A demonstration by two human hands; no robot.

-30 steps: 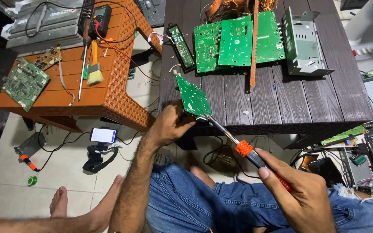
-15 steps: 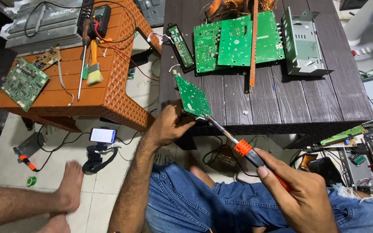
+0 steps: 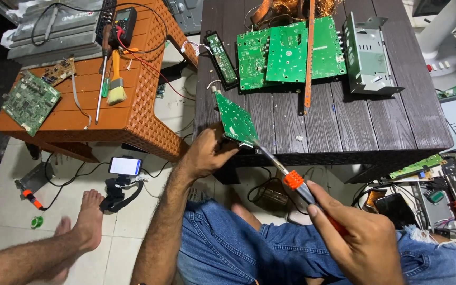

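Note:
My left hand (image 3: 207,153) grips the near corner of a small green circuit board (image 3: 234,117), which rests tilted on the near left part of the dark wooden table (image 3: 376,126). My right hand (image 3: 362,240) holds a soldering iron (image 3: 291,179) with an orange collar; its metal tip touches the board's near edge, beside my left fingers. My legs in blue jeans are below both hands.
Several green boards (image 3: 291,53) and a grey metal chassis (image 3: 369,55) lie at the table's far side. An orange plastic stool (image 3: 127,105) on the left carries a board, brush, screwdriver and multimeter. A phone (image 3: 125,165) and another person's bare foot (image 3: 83,224) are on the floor.
The other person's foot on the floor has shifted right and forward. My hands, the board and the soldering iron stay nearly still.

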